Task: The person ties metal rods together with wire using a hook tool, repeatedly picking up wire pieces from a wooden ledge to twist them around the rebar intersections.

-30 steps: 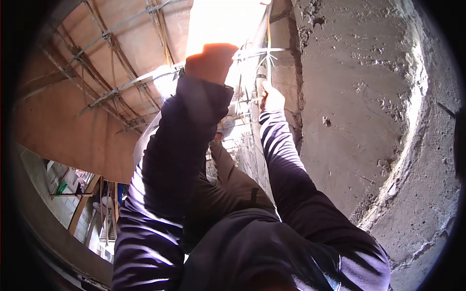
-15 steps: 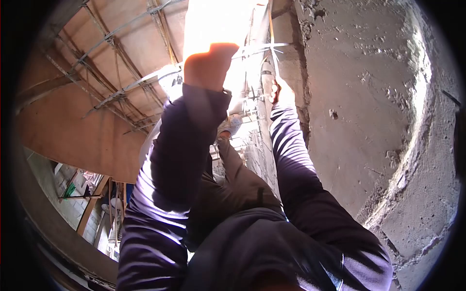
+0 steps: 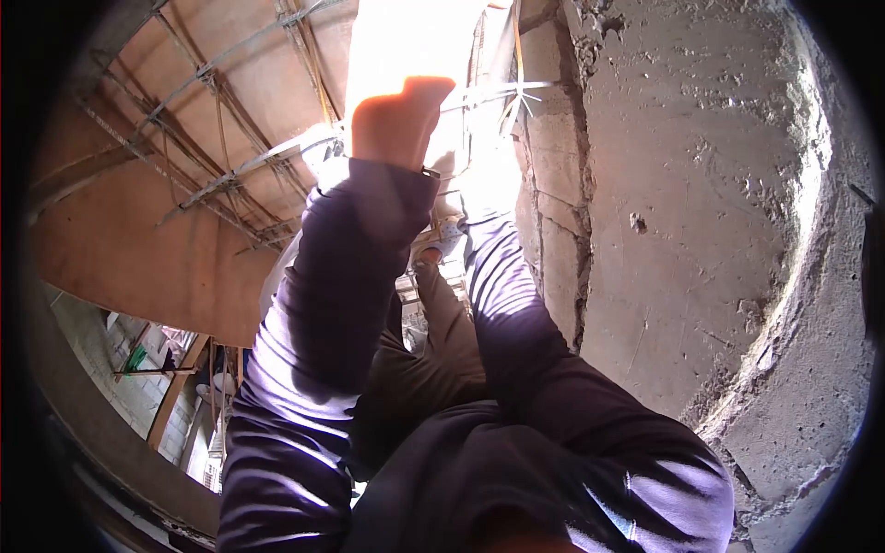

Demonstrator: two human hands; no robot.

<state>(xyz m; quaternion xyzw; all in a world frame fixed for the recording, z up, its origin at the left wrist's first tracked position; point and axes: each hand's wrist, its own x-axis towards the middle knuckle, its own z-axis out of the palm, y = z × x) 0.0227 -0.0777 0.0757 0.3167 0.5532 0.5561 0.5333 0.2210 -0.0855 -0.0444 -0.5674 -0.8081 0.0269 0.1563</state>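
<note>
My left hand (image 3: pixel 396 120) is raised at the upper middle, glowing orange against the glare, its fingers lost in the light. My right hand (image 3: pixel 493 175) is washed out by bright sun, close to thin pale ties (image 3: pixel 523 93) on the rebar, and its fingers cannot be made out. Both arms reach upward in dark purple sleeves. Whether either hand holds something is hidden by the glare.
Rebar (image 3: pixel 226 175) crosses wooden panels (image 3: pixel 157 249) at the left. A rough concrete wall (image 3: pixel 682 221) fills the right side. Below the hands are my trousered legs (image 3: pixel 442 323). Timber props (image 3: pixel 175 392) stand at the lower left.
My right hand has moved left, away from the cracked wall edge and the hanging strand, into the glare. My left hand has barely moved.
</note>
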